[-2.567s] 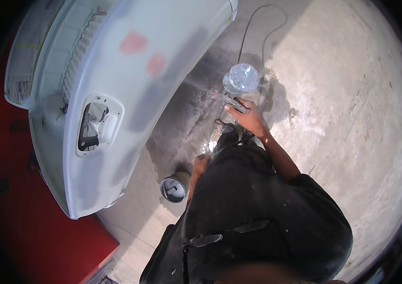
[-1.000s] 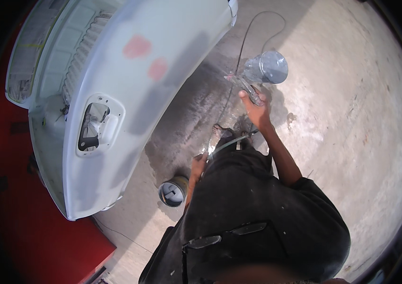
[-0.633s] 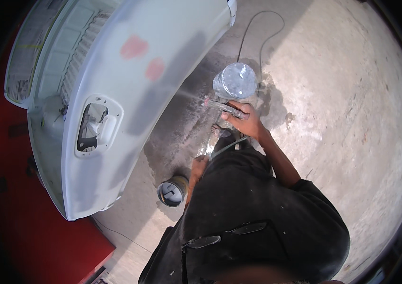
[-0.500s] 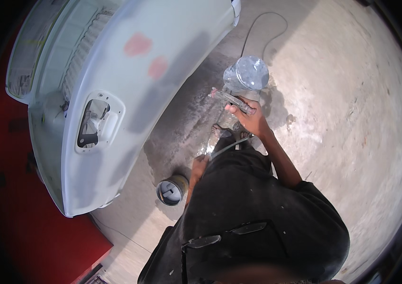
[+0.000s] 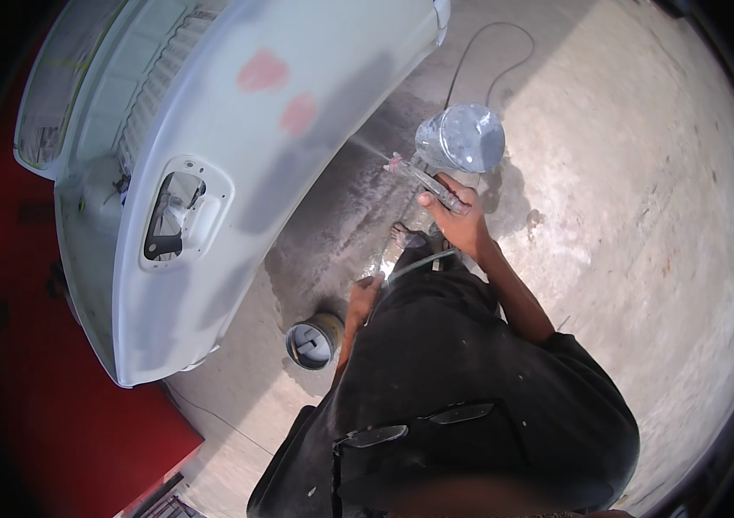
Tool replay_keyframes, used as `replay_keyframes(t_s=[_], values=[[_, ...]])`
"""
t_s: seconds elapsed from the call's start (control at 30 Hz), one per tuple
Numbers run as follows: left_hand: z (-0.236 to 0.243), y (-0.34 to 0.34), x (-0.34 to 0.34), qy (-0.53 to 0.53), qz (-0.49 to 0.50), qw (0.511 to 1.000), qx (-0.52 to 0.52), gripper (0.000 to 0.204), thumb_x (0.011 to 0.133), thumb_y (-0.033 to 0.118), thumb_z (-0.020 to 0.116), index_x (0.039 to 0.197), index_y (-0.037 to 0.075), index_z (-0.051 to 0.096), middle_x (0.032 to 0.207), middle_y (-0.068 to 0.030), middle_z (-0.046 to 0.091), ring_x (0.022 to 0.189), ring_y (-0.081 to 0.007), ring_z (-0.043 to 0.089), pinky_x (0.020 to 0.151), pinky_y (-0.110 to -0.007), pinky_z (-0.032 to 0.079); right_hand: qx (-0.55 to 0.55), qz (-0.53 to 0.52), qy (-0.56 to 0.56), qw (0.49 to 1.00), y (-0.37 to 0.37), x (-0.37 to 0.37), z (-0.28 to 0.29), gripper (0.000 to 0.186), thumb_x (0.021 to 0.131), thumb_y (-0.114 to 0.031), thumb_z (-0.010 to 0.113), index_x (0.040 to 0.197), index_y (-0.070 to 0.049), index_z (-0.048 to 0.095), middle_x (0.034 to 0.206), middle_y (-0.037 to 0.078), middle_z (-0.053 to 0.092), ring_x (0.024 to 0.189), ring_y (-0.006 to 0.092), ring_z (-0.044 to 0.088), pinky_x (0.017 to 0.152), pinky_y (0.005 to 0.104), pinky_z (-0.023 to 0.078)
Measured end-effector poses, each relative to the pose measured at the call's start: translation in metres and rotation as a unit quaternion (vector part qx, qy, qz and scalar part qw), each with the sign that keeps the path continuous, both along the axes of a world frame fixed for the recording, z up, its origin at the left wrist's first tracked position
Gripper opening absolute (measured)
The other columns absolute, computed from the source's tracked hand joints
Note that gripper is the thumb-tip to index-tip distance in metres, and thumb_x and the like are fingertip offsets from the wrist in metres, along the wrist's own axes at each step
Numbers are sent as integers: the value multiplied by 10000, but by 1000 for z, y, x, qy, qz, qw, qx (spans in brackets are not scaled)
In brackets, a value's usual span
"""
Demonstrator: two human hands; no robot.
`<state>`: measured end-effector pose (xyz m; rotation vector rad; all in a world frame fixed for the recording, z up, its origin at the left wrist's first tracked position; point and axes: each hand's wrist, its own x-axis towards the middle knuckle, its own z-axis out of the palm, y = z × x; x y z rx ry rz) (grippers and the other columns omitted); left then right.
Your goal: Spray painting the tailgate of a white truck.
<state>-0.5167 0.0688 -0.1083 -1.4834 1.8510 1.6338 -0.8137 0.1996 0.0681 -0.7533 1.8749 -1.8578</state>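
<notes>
A: What are the fingers of the right hand (image 5: 462, 226) doing?

B: They are wrapped tight around the grip of a grey metal spray gun with a round, paint-dusted cup on top (image 5: 446, 155). The cup sits just above the knuckles, and the gun's nozzle points away from the fingers toward the person's left.

A: And the left hand (image 5: 365, 292)?

B: It hangs lower and nearer the body, with its fingers curled loosely. A thin hose (image 5: 423, 259) runs close by them, but I cannot tell whether they grip it or only lie near it.

A: What lies past the gun's nozzle?

B: A faint line of spray crosses the gap from the nozzle to a large curved car body panel coated in pale grey primer (image 5: 237, 164). The panel carries two reddish filler patches and a recessed opening, well apart from the right fingers.

A: Anything close to the left fingers?

B: Just below and to their left stands a small round open metal tin (image 5: 313, 339) on the dusty concrete floor (image 5: 643, 216). A dark cable (image 5: 488, 52) loops on the floor beyond the cup. Far left, past the panel, is a red surface (image 5: 65, 414).
</notes>
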Motion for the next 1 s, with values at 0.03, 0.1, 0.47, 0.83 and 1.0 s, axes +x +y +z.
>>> replay_keyframes(t_s=[0.03, 0.1, 0.47, 0.83, 1.0], values=[[2, 2, -2, 3, 5, 1000, 4, 551, 971, 455, 643, 1031, -87, 718, 904, -129, 723, 845, -167, 623, 801, -362, 495, 58, 20, 13, 998, 0, 2, 3, 321, 925, -321, 761, 1059, -39, 687, 656, 29, 555, 626, 95, 498, 600, 278, 449], [4, 4, -4, 7, -1, 1000, 7, 539, 975, 437, 642, 1054, -91, 716, 931, -140, 732, 865, -171, 634, 814, -363, 496, 78, 56, 14, 995, -1, 3, 5, 332, 915, -335, 769, 1056, -43, 699, 652, 44, 567, 622, 99, 521, 604, 282, 460], [3, 7, -1, 31, 3, 999, 13, 548, 983, 409, 635, 1149, -111, 690, 1020, -151, 735, 922, -187, 647, 873, -351, 501, 18, -38, 11, 999, 0, -15, 15, 348, 964, -334, 720, 1117, -22, 697, 688, -17, 533, 651, 68, 449, 602, 259, 415], [2, 4, -9, 17, 16, 999, 27, 579, 976, 463, 639, 1130, -91, 709, 986, -126, 734, 884, -172, 644, 832, -340, 507, 46, 22, 51, 997, 1, 0, 25, 358, 921, -317, 764, 1138, -37, 710, 673, 60, 591, 615, 104, 536, 604, 290, 464], [12, 5, -15, -4, 13, 1000, 23, 571, 968, 487, 642, 1014, -78, 713, 901, -96, 700, 814, -163, 602, 774, -349, 494, 78, 107, 74, 988, -1, 5, 23, 380, 890, -369, 787, 1021, -18, 720, 729, 130, 666, 644, 188, 620, 659, 343, 517]])
